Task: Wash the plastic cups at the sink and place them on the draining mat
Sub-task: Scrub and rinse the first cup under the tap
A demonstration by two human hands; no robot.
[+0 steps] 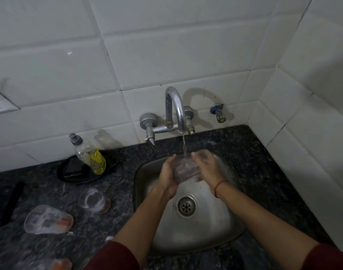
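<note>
Head view: left hand (167, 177) and right hand (206, 169), grip around clear cup (186, 169) under tap (175, 110); bottle label (97, 158) unreadable

This is a home kitchen, at its washing-up corner. A small steel sink (221, 227) is sunk into a dark speckled stone worktop (264, 164), just below the left grip (167, 175) and right grip (206, 166). Behind them a chrome wall tap (175, 108) runs water, fixed to white glazed tiles (166, 45) that turn a corner to the right. Left of the grips stand a dish-soap bottle (88, 153) and soapy plastic cups (93, 200).
</note>
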